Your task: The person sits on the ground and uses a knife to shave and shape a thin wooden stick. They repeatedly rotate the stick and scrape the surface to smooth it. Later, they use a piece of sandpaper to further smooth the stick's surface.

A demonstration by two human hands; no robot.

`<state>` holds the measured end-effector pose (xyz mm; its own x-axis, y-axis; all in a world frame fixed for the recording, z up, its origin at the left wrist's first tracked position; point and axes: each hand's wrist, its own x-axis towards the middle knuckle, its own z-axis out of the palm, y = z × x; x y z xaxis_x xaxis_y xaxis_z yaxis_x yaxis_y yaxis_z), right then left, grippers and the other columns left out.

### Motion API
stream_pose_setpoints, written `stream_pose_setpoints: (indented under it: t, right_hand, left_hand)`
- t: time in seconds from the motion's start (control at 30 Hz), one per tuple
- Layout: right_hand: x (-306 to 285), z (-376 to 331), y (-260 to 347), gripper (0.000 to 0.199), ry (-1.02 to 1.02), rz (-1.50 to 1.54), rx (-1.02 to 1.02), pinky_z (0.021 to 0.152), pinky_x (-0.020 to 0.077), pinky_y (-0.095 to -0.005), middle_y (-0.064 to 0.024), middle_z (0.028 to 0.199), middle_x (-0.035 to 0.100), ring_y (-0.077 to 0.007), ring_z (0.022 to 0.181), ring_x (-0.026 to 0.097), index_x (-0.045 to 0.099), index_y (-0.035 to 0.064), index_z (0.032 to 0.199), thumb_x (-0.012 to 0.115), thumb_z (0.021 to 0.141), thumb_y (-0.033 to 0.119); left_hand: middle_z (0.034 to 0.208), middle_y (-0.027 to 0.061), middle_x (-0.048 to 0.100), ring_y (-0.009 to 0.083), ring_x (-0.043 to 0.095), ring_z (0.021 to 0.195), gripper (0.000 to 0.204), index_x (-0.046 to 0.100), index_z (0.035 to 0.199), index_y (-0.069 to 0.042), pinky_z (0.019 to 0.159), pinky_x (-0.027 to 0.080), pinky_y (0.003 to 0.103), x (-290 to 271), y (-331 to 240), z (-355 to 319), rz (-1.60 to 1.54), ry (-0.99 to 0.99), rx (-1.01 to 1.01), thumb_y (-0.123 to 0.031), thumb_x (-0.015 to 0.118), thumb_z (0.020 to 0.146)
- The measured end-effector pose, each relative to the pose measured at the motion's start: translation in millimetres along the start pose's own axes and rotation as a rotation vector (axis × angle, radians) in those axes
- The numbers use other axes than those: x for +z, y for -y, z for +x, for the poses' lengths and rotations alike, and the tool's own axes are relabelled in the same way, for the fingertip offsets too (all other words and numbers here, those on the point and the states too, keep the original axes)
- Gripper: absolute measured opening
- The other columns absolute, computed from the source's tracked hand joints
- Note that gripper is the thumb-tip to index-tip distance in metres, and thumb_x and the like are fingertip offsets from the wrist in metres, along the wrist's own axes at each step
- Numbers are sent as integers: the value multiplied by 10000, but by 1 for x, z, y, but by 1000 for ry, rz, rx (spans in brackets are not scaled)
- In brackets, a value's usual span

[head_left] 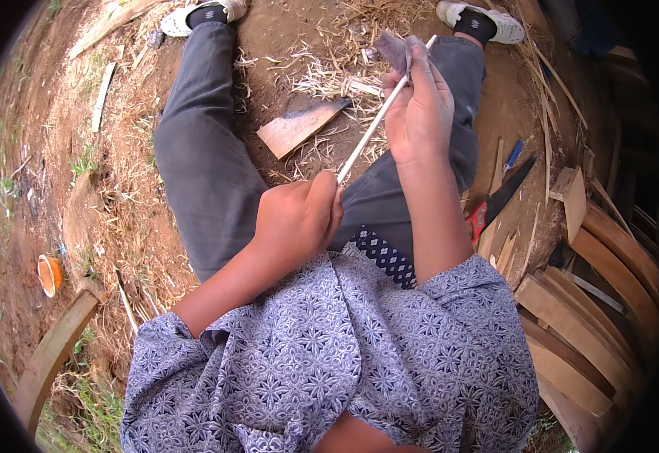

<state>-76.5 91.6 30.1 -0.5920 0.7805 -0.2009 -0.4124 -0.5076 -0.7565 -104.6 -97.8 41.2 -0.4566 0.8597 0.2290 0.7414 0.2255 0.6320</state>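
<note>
A thin pale wooden stick (374, 127) slants up and to the right between my two hands, above my spread legs. My left hand (297, 213) is closed in a fist around its lower end, close to my lap. Higher up, my right hand (422, 124) pinches a folded grey piece of what looks like sandpaper (394, 53) against the stick near its far end. The very tip of the stick sticks out past the right fingers. How far the lower end reaches inside my left fist is hidden.
Between my legs lie a flat wood offcut (299, 130) with a dark edge and pale shavings (329, 81). At right rest a red-handled saw (477, 220), a blue slim object (514, 154) and stacked curved wood pieces (571, 340). An orange cup-like object (50, 275) is at left.
</note>
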Motion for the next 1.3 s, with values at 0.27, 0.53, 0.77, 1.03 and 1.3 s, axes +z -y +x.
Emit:
stream_pose_setpoints:
  t: [0.27,0.53,0.77,1.03,1.3]
  right_hand:
    - [-21,36,29,193,13,-12,-102,740,531,-260,-83,1017,696,-135,863,653,658,10,1144,627,989,121]
    - [-21,33,31,205,-64,2,-101,852,506,-262,-146,1085,713,-182,1004,685,660,-32,1115,574,1022,129]
    - [4,-10,15,186,68,-34,-1,792,530,-268,-70,1079,699,-134,939,659,668,9,1139,602,1003,116]
    - [9,-55,-7,221,218,-156,221,804,509,-242,-35,1012,682,-91,885,627,654,-12,1158,587,1022,148]
    - [4,-61,-6,262,327,-168,393,824,492,-231,-30,992,681,-68,889,602,676,-32,1153,599,1021,181]
  left_hand:
    - [567,131,495,349,538,483,152,484,817,-46,476,420,461,3,-2,-3,-44,8,26,-83,604,902]
    - [573,124,505,334,545,495,166,481,801,-48,476,429,450,-3,1,0,11,11,35,-73,625,879]
    - [563,101,477,301,538,484,200,468,776,-63,462,424,426,-7,11,8,61,-74,81,-76,649,860]
    - [632,105,562,308,597,543,179,488,809,-63,485,463,429,-9,9,21,81,-80,1,-125,638,886]
    - [686,206,574,417,587,619,203,529,878,12,564,435,461,-5,4,11,-566,48,-321,-144,509,1006]
